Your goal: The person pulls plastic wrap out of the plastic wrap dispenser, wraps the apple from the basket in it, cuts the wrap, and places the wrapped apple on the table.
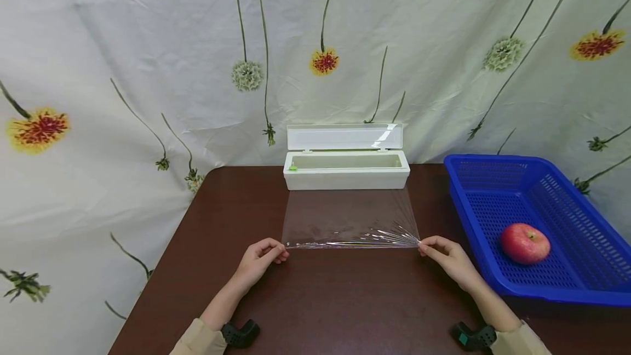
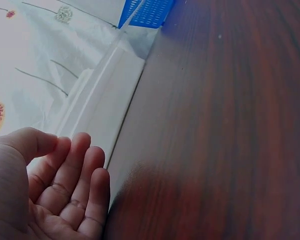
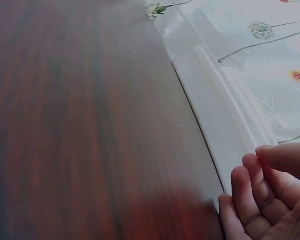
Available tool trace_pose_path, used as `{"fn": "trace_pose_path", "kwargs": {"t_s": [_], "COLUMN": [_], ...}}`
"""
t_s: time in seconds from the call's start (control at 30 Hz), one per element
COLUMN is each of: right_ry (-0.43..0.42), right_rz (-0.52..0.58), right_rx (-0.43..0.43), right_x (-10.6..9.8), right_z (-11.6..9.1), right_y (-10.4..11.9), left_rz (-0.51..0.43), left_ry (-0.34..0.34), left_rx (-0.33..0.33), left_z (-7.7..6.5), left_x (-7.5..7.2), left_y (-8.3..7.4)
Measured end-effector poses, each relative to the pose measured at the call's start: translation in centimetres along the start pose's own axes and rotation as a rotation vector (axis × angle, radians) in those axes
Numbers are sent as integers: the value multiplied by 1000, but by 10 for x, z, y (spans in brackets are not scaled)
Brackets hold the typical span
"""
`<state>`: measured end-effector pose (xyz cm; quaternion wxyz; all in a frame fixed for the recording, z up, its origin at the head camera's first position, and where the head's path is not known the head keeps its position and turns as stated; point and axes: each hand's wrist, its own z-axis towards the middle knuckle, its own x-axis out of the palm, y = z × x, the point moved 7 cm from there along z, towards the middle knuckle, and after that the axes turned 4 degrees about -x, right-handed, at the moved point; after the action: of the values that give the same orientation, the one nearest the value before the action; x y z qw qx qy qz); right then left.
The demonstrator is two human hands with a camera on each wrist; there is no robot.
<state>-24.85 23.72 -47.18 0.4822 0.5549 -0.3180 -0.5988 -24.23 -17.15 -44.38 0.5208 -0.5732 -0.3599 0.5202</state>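
A sheet of clear plastic wrap (image 1: 345, 223) stretches toward me from under the front of a white wrap dispenser box (image 1: 345, 181). The box's lid (image 1: 345, 137) stands up, and a small green piece (image 1: 293, 168) shows at its left end. Thumb and index finger of my left hand (image 1: 258, 259) pinch the near left corner of the wrap; the left wrist view shows that hand (image 2: 65, 185) with its other fingers loosely bent. At the near right corner my right hand (image 1: 451, 259) pinches the wrap, which gathers into shiny creases there. In the right wrist view, the right hand's (image 3: 269, 195) thumb meets its index fingertip.
To the right stands a blue plastic basket (image 1: 473, 234) holding a red apple (image 1: 525, 243). A flowered cloth (image 1: 345, 15) hangs behind the dark brown table (image 1: 345, 300). Black bands (image 1: 240, 334) are on both wrists.
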Motion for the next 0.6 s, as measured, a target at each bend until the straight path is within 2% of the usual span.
{"fn": "trace_pose_path", "kwargs": {"t_s": [0.2,0.27,0.6], "right_ry": [19,22,-9], "right_rz": [134,134,136], "right_rx": [45,61,114], "right_x": [4,5,5], "right_z": [3,3,7], "right_y": [-3,-3,-5], "left_rz": [-30,-45,-83], "left_ry": [1,-1,-13], "left_rx": [-32,-46,-65], "left_z": [9,11,17], "left_x": [-3,-4,-2], "left_y": [24,28,32]}}
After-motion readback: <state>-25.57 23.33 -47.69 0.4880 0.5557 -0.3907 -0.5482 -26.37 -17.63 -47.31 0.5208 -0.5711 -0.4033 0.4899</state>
